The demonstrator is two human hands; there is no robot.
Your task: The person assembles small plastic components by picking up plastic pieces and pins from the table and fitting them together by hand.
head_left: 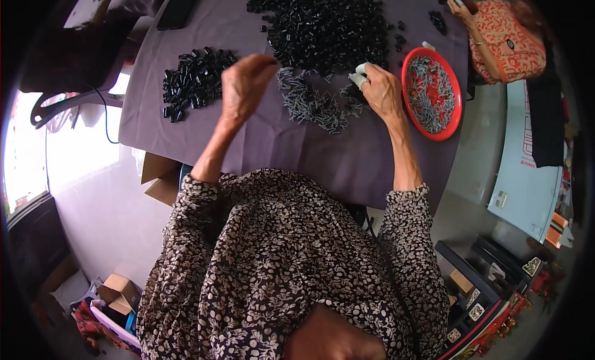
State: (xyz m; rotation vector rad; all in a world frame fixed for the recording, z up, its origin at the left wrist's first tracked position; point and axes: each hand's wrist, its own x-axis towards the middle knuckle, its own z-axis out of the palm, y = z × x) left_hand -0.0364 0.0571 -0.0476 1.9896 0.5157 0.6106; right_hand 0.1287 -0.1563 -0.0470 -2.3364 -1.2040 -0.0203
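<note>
My left hand (245, 87) hovers between two heaps of small black plastic pieces, its fingers closed in a pinch. A dark spot shows at its fingertips, too small and blurred to name. White coverings wrap the thumb and a finger of my right hand (383, 95). Those fingers are bent together at the lower right edge of the large black heap (325, 31); what they hold, if anything, is hidden. A smaller heap of black pieces (193, 81) lies left of my left hand. Between my hands spread loose thin grey pins or screws (313, 106).
A red plate (459, 93) of similar grey pieces stands right of my right hand. The table has a purple-grey cloth (260, 140). A dark flat object (178, 8) lies at the far left. Another person in an orange patterned top (509, 41) sits at the far right.
</note>
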